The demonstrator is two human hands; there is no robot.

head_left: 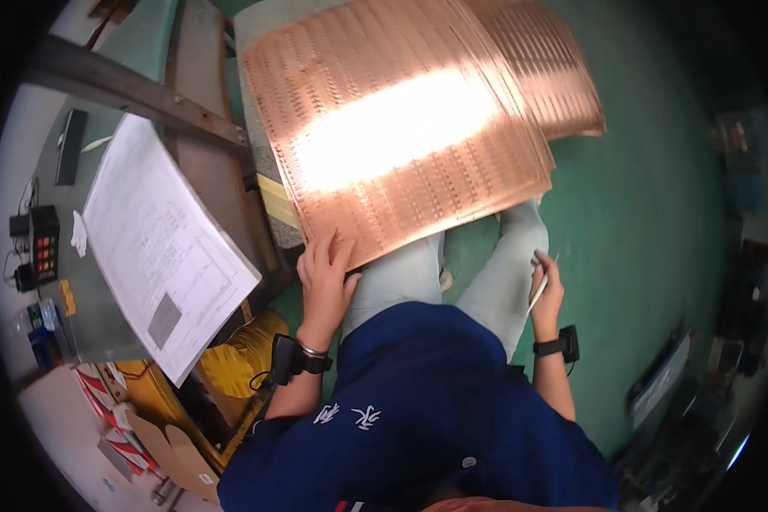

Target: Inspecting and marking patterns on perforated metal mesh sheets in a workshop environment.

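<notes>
A stack of thin copper-coloured sheets (pixel 401 183), marked with rows of small perforations, lies in front of me and reaches out over my knees. My left hand (pixel 322 271) rests on its near left corner, fingers spread over the top sheet. A bright glare washes out the middle of that sheet. Beside my right thigh, my right hand (pixel 548 288) is closed round a thin white pen-like stick (pixel 538 292); it is apart from the sheets. Behind the stack at the far right, more copper sheets (pixel 556 72) lie partly covered.
Printed paper sheets (pixel 166 247) lie at the left by a metal bar (pixel 132 90). Further left are a dark box with coloured buttons (pixel 44 243) and a black oblong object (pixel 71 147). A yellow bag (pixel 246 352) sits below. Green floor (pixel 636 213) extends right.
</notes>
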